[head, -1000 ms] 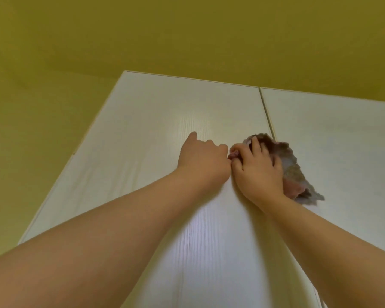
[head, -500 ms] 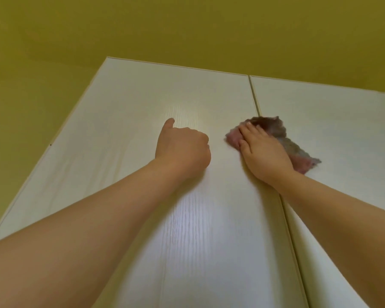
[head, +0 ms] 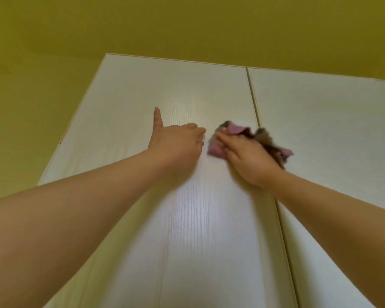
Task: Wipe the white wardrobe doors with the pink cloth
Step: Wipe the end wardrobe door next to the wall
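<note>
- While wiping high up, best to treat cloth [head: 216, 148] as soft, light and limp, likely to fold or slip out from under a loose palm.
- Judged best held by spreading a hand over its middle and pressing flat, not by pinching 1 corner.
- Found on left door [head: 142, 96], just left of seam [head: 253, 101], with a ragged tail reaching right across it onto right door [head: 331, 130].
- Pressed there by right hand [head: 247, 158], laid flat on top with fingers [head: 231, 141] fairly straight; no closed grasp seen.
- Just left of cloth, seemingly not touching it, left hand [head: 178, 143] resting on left door, thumb [head: 157, 116] stuck out far, other fingers loosely bent, holding nothing.
- Counted: 1 cloth, 2 doors, 2 hands, 1 seam.
- No handles or hinges in view; yellow wall [head: 187, 23] beyond far edge.
- Little risk to doors, being stiff and smooth; more risk of cloth skating on such a slick face unless pressed firmly.
</note>
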Available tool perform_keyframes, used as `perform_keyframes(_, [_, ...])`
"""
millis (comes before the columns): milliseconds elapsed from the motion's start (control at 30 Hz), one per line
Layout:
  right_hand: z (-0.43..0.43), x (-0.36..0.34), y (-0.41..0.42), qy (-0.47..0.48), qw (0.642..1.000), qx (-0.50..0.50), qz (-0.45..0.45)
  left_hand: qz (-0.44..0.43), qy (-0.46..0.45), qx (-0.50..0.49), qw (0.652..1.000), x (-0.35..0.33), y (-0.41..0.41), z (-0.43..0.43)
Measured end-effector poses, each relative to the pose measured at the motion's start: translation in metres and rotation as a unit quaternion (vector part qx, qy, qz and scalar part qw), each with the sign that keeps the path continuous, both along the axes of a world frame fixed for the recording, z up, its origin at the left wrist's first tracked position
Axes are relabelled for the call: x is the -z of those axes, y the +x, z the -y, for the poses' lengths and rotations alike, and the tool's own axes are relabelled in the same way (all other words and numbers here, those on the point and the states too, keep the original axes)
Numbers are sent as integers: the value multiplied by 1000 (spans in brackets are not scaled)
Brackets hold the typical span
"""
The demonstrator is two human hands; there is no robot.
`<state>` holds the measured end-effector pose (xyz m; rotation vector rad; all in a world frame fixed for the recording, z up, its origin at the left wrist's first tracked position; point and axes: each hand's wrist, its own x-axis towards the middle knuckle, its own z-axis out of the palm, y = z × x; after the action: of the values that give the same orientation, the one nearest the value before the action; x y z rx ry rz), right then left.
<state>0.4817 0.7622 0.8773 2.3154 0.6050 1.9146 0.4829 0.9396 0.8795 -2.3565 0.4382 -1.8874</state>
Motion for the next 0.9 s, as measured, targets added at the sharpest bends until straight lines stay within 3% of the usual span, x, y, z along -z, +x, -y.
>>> perform_keyframes(100, [2, -8, 0, 91, 995, 40, 23, 23, -39, 35, 998, -1, -6, -17])
perform_keyframes(233, [7, -3, -2, -31, 999, 8, -30, 14, -35, -15, 999, 0, -7, -38])
perform_keyframes(300, [9, -15, -5, 50, 998, -26, -13, -24, -10, -53, 998, 1, -1, -49])
perform_keyframes(367, [-7, -18, 0, 125, 992, 4, 28, -54, -2, -63, 997, 3, 7, -57])
perform_keyframes(533, [-28, -9, 8, -61, 998, -9, 7, -41, -3, -57, 998, 6, 13, -58])
perform_keyframes(667, [-28, -39, 9, 123, 991, 28, 51, -23, -2, -35, 999, 4, 18, -62])
perform_keyframes(700, [-42, -37, 14, 118, 991, 42, 46, -17, -6, -25, 1000, 4, 21, -64])
perform_keyframes(833, [-65, -18, 15, -69, 997, 13, -13, -8, -14, -4, 1000, 6, 23, -62])
perform_keyframes(900, [-47, -35, 6, 4, 999, -35, -27, -13, -8, -8, 1000, 7, 22, -61])
